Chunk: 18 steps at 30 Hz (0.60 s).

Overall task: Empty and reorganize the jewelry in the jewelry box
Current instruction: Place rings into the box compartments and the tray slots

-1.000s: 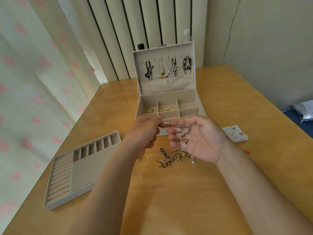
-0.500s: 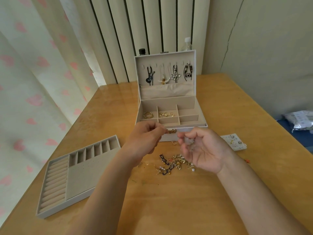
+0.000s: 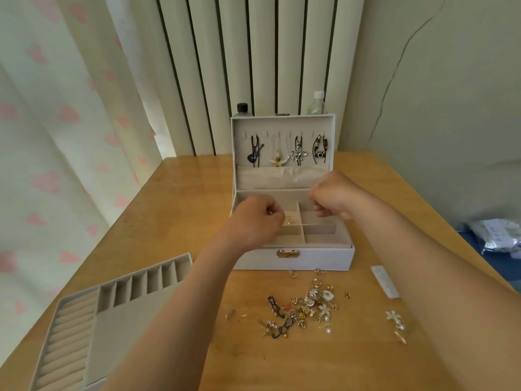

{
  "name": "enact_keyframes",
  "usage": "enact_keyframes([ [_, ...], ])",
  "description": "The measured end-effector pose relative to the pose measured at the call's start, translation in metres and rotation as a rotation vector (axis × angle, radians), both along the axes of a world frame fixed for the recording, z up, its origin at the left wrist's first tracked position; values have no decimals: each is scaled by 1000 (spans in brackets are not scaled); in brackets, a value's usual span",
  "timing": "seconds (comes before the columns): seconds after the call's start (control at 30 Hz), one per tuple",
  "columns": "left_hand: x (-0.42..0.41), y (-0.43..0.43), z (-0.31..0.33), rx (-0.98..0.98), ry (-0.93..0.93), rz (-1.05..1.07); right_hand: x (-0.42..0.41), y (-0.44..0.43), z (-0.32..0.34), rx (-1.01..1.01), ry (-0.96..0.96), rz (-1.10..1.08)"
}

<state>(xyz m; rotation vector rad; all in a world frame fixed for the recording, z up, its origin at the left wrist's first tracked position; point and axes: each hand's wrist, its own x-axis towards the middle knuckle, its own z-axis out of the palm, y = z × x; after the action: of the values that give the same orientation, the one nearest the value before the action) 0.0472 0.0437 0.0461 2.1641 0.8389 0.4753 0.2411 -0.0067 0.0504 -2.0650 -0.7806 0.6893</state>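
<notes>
- Open jewelry box point(image 3: 324, 259) on the surface point(image 3: 310, 362), lid upright so necklaces point(image 3: 297, 153) hang
- Left hand point(image 3: 253, 221) and right hand point(image 3: 335, 200) over its compartments, fingers curled; cannot tell what either grip holds
- Loose jewelry pile point(image 3: 307, 306) just in front of the box, likely awaiting sorting; tray point(image 3: 112, 331) to its left

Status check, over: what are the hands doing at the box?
Left hand and right hand curled over open jewelry box, grip contents unclear. Gold hoop in compartment. Jewelry pile in front, clear of hands.

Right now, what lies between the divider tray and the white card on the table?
The left forearm, then a pile of loose jewelry; head view.
</notes>
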Motion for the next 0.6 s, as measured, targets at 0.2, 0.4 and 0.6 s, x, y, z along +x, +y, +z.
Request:
enact_keyframes([
  [0.2, 1, 28, -6, -46, -10, -1, 9, 29, -2, -397, -559, 269],
  [0.4, 1, 38, -12, -90, -60, 46, 12, 40, 3, -484, -511, 317],
  [0.6, 2, 35, -14, -102, -77, 65, 16, 30, 12, -429, -385, 306],
])
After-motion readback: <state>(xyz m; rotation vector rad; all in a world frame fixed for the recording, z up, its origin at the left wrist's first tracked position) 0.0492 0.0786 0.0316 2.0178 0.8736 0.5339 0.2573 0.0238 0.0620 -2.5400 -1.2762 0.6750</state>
